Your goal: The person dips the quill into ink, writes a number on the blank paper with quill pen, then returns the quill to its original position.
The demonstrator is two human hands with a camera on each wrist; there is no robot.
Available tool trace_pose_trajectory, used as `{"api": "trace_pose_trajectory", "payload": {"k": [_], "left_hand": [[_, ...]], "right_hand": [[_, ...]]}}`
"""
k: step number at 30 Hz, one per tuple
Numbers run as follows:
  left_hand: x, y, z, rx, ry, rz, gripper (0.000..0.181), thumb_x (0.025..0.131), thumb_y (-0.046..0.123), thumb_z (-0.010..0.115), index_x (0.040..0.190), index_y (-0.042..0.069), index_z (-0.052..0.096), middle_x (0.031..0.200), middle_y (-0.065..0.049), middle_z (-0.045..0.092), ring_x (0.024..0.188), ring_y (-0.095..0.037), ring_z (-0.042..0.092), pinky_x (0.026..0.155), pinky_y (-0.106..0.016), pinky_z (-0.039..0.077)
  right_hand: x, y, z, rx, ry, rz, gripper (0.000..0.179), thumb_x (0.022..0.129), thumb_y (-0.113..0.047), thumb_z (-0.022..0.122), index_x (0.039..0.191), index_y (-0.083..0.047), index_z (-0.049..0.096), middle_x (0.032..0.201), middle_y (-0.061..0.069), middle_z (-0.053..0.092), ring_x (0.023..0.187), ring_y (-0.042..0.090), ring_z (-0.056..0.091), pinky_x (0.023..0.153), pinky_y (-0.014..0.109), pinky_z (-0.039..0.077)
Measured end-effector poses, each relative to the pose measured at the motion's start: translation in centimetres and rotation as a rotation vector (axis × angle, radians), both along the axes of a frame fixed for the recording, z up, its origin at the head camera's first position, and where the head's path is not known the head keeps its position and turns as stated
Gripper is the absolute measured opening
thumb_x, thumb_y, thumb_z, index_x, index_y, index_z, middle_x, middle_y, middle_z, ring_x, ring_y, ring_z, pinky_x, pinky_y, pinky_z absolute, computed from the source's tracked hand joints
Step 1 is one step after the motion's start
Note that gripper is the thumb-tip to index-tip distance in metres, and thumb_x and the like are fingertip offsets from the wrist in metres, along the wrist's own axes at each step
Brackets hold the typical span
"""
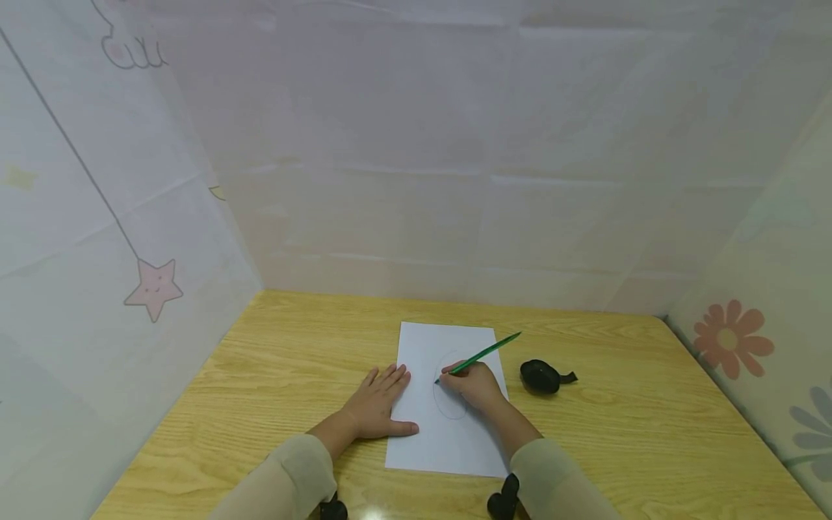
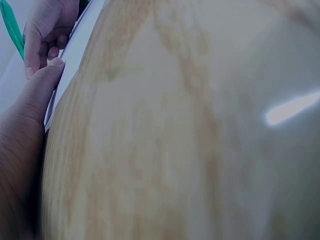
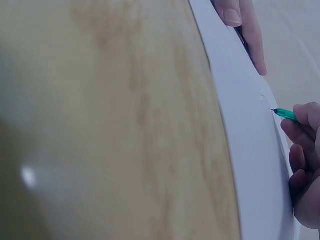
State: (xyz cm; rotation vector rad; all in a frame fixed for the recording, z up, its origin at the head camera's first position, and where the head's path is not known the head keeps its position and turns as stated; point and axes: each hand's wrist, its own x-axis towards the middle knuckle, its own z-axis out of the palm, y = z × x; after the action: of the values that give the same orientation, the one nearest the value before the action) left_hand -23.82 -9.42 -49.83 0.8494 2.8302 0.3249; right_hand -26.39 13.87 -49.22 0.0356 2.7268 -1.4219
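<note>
A white sheet of paper (image 1: 416,451) lies on the wooden table in the head view, with a thin oval outline (image 1: 451,417) drawn on it. My right hand (image 1: 479,386) pinches a green pen (image 1: 487,351), its dark tip at the left side of the oval. In the right wrist view the pen (image 3: 286,114) shows its tip at the paper, beside a faint curved line. My left hand (image 1: 380,406) rests flat with spread fingers over the sheet's left edge, thumb on the paper. The left wrist view shows only part of this hand (image 2: 30,105).
A black rounded object (image 1: 539,377) with a short strap-like tail sits on the table (image 1: 624,433) right of the paper. Pale printed cloth (image 1: 455,180) stands behind the table and at both sides. Dark round pieces (image 1: 502,502) show beneath the sleeves.
</note>
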Motion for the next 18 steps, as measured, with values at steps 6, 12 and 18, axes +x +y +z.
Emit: {"api": "trace_pose_trajectory", "payload": {"k": [6,12,18], "left_hand": [[0.05,0.03,0.04,0.0,0.003,-0.003,0.1,0.085,0.071,0.054,0.157,0.008,0.022,0.165,-0.008,0.018,0.154,-0.026,0.014,0.124,-0.052,0.01],[-0.02,-0.02,-0.18,0.001,0.009,-0.004,0.101,0.085,0.072,0.054,0.157,0.008,0.022,0.165,-0.007,0.018,0.154,-0.025,0.014,0.124,-0.051,0.01],[-0.05,-0.1,-0.22,0.001,0.011,-0.005,0.102,0.085,0.073,0.053,0.157,0.008,0.022,0.165,-0.007,0.018,0.154,-0.025,0.014,0.124,-0.051,0.01]], "right_hand": [[0.07,0.12,-0.02,-0.03,-0.004,-0.007,0.018,0.083,-0.024,0.076,0.093,-0.009,0.078,0.092,0.005,0.076,0.085,0.015,0.068,0.073,0.03,0.055],[-0.09,0.35,-0.23,-0.065,-0.026,-0.015,0.019,0.084,-0.025,0.075,0.095,-0.01,0.077,0.095,0.005,0.076,0.088,0.016,0.069,0.077,0.033,0.057],[-0.25,0.83,-0.3,-0.087,-0.033,-0.026,0.02,0.085,-0.026,0.075,0.097,-0.01,0.077,0.098,0.006,0.076,0.094,0.018,0.069,0.081,0.034,0.057]]}}
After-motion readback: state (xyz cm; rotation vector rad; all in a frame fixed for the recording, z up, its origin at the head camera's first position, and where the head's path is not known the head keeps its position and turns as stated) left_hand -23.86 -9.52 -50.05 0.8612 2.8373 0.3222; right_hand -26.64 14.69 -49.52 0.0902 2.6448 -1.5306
